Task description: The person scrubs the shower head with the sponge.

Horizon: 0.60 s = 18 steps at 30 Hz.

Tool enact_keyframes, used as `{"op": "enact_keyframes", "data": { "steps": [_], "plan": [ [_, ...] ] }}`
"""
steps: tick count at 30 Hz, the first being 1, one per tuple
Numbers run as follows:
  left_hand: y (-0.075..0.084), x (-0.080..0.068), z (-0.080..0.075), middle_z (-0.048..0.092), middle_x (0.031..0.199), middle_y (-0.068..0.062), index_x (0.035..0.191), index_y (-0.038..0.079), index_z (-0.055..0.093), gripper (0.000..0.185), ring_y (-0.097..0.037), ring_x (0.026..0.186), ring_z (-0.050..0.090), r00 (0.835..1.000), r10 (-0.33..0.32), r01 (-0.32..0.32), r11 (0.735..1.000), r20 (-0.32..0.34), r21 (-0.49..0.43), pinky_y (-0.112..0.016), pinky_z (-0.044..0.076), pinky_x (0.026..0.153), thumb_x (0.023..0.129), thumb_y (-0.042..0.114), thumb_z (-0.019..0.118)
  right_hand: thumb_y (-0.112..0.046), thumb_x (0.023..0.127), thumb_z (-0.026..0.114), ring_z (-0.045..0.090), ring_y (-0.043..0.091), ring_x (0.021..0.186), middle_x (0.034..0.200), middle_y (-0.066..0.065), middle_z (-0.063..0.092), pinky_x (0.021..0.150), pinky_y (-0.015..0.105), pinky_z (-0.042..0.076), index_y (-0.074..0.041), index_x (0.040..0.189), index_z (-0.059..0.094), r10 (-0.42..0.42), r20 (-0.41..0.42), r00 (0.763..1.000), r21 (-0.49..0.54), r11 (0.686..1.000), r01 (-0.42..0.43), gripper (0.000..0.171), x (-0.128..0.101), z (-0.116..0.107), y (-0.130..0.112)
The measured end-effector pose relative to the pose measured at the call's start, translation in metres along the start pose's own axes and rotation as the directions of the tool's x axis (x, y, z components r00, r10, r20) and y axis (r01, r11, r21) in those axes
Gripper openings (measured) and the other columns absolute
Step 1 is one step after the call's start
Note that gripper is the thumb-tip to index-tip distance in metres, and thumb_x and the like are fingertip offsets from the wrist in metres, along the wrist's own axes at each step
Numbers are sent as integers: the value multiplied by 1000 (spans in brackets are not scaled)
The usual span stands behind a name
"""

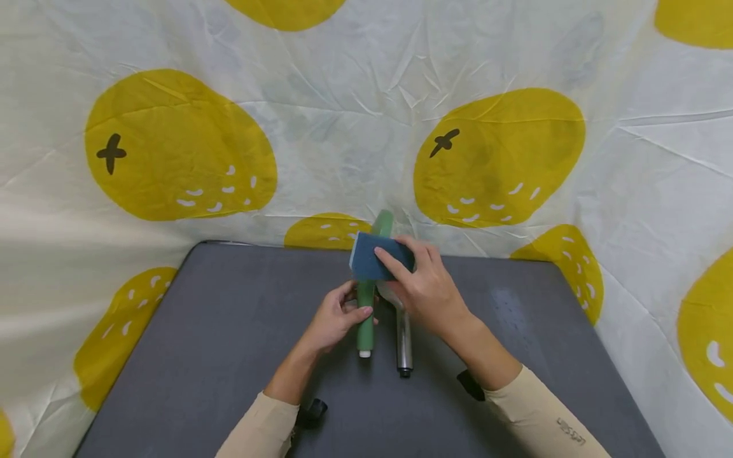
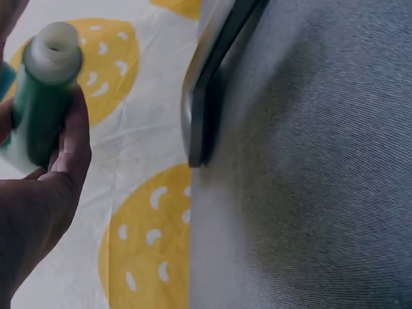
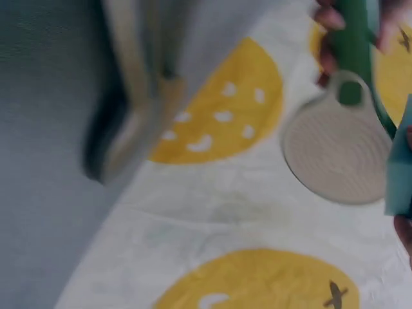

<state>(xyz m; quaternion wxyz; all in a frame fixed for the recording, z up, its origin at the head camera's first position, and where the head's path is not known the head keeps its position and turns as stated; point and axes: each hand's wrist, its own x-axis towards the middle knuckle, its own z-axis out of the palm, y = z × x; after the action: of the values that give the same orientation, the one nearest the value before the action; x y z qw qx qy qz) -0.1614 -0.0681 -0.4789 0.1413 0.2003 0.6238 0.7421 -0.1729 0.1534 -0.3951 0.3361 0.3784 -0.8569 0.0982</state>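
My left hand [image 1: 336, 318] grips the handle of a green hand-held shower head [image 1: 365, 321]. Its pale round spray face [image 3: 338, 148] shows in the right wrist view, and the hollow handle end [image 2: 53, 48] points toward the left wrist camera. In my right hand [image 1: 434, 294] is a blue sponge [image 1: 372, 254], held across the shower head's upper part, which it partly hides. In the right wrist view the sponge [image 3: 399, 170] stands beside the spray face. A silver shower head [image 1: 404, 340] lies on the table just right of the green one, its head partly behind my right hand.
The dark grey table [image 1: 229, 356] ends at a white cloth [image 1: 349, 146] printed with yellow fruit, which hangs behind it and at both sides. Wet marks [image 1: 509, 312] show on the table at the right. A black device [image 1: 312, 412] sits by my left wrist.
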Motion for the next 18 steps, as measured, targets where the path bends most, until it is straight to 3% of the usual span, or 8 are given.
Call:
{"op": "enact_keyframes", "data": {
  "steps": [3,5,7,12,15,18],
  "plan": [
    [-1,-2,-1,54,131,-41,157,-5,33,63,-41,92,74,1000,2,-2,1000,18,26,-39,64,83,101,0,63,-17,87,85,51,47,125,145,30,48,97,57,53,-12,146,58,75,13,997,40,996,-75,65,11,-13,7],
    [-2,-2,-2,52,133,-43,158,-4,32,64,-33,91,76,999,0,-1,1000,32,31,-39,64,84,101,-1,61,-18,88,83,51,47,129,145,29,48,99,57,53,-12,147,58,125,43,991,73,989,-128,64,18,-22,14],
    [-3,-3,-2,50,134,-45,158,-3,32,64,-40,93,74,999,5,-6,999,40,34,-40,64,85,101,-4,59,-18,90,82,51,46,129,146,29,48,99,57,53,-11,148,57,169,77,983,115,977,-177,63,23,-29,20],
    [-3,-4,-2,53,133,-42,159,0,33,64,-46,96,73,998,21,-25,998,52,62,-39,63,86,100,-6,59,-19,94,77,51,40,125,146,25,46,94,53,54,-13,151,54,275,179,945,237,920,-313,61,33,-46,38],
    [-3,-5,-3,55,132,-40,159,-1,33,65,-31,94,76,996,45,-50,996,77,70,-38,63,87,100,-5,60,-20,97,74,52,37,124,146,22,46,95,52,54,-15,152,52,317,231,920,289,880,-376,60,37,-51,48],
    [-4,-8,-4,55,132,-40,159,-2,33,64,-26,95,76,991,58,-67,996,119,66,-42,62,88,100,-6,60,-20,98,72,52,37,125,144,21,47,99,54,53,-15,152,52,344,257,903,305,858,-413,58,37,-54,56]
  ]
}}
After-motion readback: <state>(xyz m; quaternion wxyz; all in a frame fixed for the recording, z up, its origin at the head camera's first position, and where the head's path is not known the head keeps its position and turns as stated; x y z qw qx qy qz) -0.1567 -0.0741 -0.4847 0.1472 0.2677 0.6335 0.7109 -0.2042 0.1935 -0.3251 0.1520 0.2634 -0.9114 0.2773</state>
